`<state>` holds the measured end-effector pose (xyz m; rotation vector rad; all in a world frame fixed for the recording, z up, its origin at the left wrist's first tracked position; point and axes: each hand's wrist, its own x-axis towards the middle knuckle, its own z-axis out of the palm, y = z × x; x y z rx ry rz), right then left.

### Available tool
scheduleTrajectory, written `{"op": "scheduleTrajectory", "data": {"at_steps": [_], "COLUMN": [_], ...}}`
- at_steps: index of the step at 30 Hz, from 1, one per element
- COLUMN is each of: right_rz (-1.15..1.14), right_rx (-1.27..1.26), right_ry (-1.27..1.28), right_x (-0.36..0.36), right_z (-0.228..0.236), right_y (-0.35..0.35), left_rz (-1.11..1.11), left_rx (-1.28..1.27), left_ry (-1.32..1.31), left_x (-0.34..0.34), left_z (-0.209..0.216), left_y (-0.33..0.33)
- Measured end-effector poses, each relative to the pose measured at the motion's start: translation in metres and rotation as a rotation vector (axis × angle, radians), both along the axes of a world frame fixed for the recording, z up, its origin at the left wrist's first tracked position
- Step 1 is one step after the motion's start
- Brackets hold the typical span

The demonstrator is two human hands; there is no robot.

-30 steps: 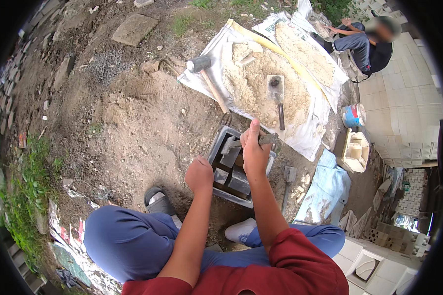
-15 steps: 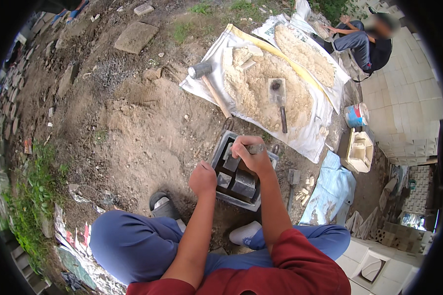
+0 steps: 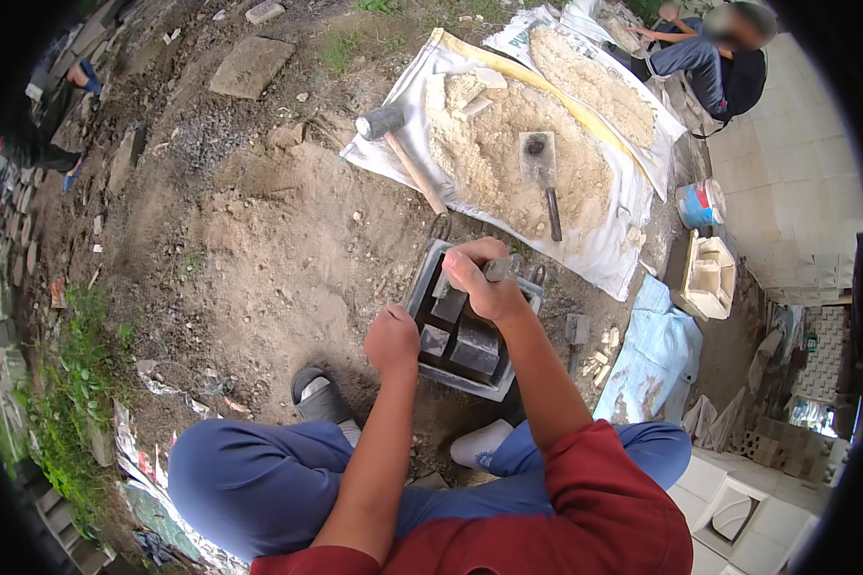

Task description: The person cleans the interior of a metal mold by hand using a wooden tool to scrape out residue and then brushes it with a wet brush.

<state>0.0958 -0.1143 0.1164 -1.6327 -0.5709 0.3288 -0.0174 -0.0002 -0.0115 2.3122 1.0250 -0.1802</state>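
Note:
A grey metal block mould (image 3: 494,391) with several dark block-shaped cores (image 3: 476,347) inside sits on the soil in front of me. My right hand (image 3: 479,278) is closed round a short grey hand tool (image 3: 504,267) above the mould's far part. Most of that tool is hidden by the fingers, so its kind is unclear. Beside the mould's left rim, my left hand (image 3: 391,340) is curled into a fist; whether it grips anything cannot be seen.
Beyond the mould, a white sack sheet (image 3: 585,259) bears pale sandy powder (image 3: 489,172), a trowel (image 3: 553,216) and a mallet (image 3: 417,177). To the right are a blue sack (image 3: 647,355), a cast block (image 3: 708,276) and a bucket (image 3: 700,204). A person (image 3: 734,81) sits at far right.
My right hand with the tool has shifted slightly toward the mould's far end. At the far left, another person's legs have come further into view.

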Motion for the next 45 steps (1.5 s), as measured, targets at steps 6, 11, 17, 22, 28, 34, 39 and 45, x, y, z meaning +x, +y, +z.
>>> {"op": "scheduleTrajectory", "data": {"at_steps": [6, 11, 17, 22, 28, 34, 39, 45], "right_rz": [-0.002, -0.122, 0.086, -0.008, 0.026, 0.035, -0.038, -0.084], "right_rx": [-0.075, 0.037, -0.177, -0.088, -0.067, 0.087, 0.114, 0.117], "right_ry": [0.002, 0.077, -0.037, -0.074, -0.001, 0.104, 0.167, 0.043], "right_x": [0.005, -0.001, 0.007, -0.001, 0.005, 0.0, -0.008, -0.006], "right_z": [-0.025, -0.034, -0.022, -0.025, -0.033, -0.044, -0.029, -0.049], "right_y": [-0.004, -0.005, 0.006, -0.005, 0.008, -0.011, 0.001, -0.009], "left_rz": [0.001, -0.025, -0.01, -0.004, 0.009, -0.001, 0.03, -0.001], "left_rx": [-0.044, -0.032, 0.043, 0.042, -0.04, -0.037, 0.019, 0.016], "left_ry": [0.036, 0.018, -0.048, -0.08, -0.011, -0.049, -0.008, -0.032], "left_x": [0.0, 0.005, -0.002, 0.002, -0.002, 0.001, -0.003, 0.002], "left_z": [-0.003, -0.001, -0.016, -0.013, -0.012, -0.008, -0.017, -0.015], "left_y": [-0.005, -0.005, 0.0, -0.008, 0.002, -0.007, 0.0, -0.008]}}
